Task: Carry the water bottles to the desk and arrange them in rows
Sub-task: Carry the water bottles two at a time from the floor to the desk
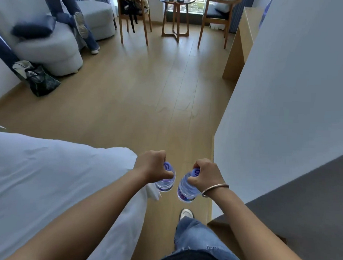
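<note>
Both water bottles (pixel 164 184) (pixel 185 191): clear glossy plastic, purple plastic caps. Floor (pixel 138 100): light wood planks, satin sheen. Bed sheet (pixel 45 173): white matt cloth. Bangle (pixel 215 189): polished metal. Chairs (pixel 133 14), round table (pixel 177 15): bare wood.

The bed (pixel 45 173) lies to my left, the wall (pixel 287 96) to my right; the counter (pixel 243 40) stands beyond that wall, the round table (pixel 178 3) left of it.
</note>
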### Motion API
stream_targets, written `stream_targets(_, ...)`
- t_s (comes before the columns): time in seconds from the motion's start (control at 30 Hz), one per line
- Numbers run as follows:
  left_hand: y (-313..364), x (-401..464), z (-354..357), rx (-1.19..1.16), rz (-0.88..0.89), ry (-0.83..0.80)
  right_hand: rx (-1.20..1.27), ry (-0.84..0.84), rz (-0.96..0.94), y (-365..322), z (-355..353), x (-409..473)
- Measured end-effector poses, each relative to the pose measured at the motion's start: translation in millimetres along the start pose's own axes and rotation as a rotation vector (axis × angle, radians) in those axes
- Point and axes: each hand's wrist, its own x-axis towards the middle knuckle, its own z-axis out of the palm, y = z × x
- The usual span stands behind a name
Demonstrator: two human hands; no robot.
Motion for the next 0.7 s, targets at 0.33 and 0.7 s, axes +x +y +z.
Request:
stream_targets(0.33,5.9,173.9,-54.9,-0.051,-0.072,0.030,0.020,0.121,-0.029,3.1,-60.8,189.7)
stream_targets(0.7,-36.8,372.5,-85.2,-0.037,0.024,0.019,0.039,0.083,0.037,-8.7,-74.6,369.9)
